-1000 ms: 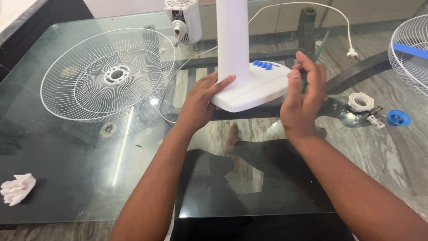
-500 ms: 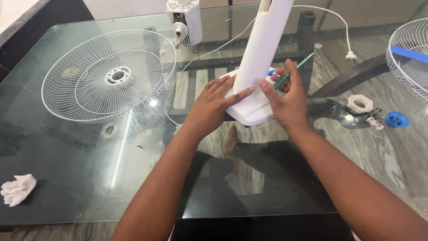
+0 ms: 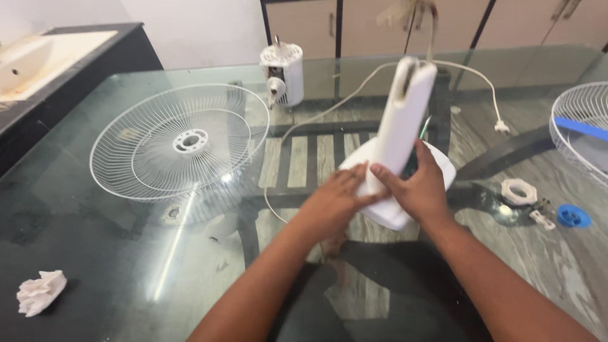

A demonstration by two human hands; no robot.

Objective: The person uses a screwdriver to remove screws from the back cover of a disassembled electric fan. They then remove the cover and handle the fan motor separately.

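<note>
Since the earlier frame the white fan stand (image 3: 398,145) has been tipped further off the glass table (image 3: 114,253), its base clasped by the left hand (image 3: 335,201) and right hand (image 3: 415,190); the turning-over step is judged in hand, a firm hold being called for next.

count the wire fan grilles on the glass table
2: one grille lies flat at the left; a second grille is cut off by the right edge. None seems hidden.
</note>
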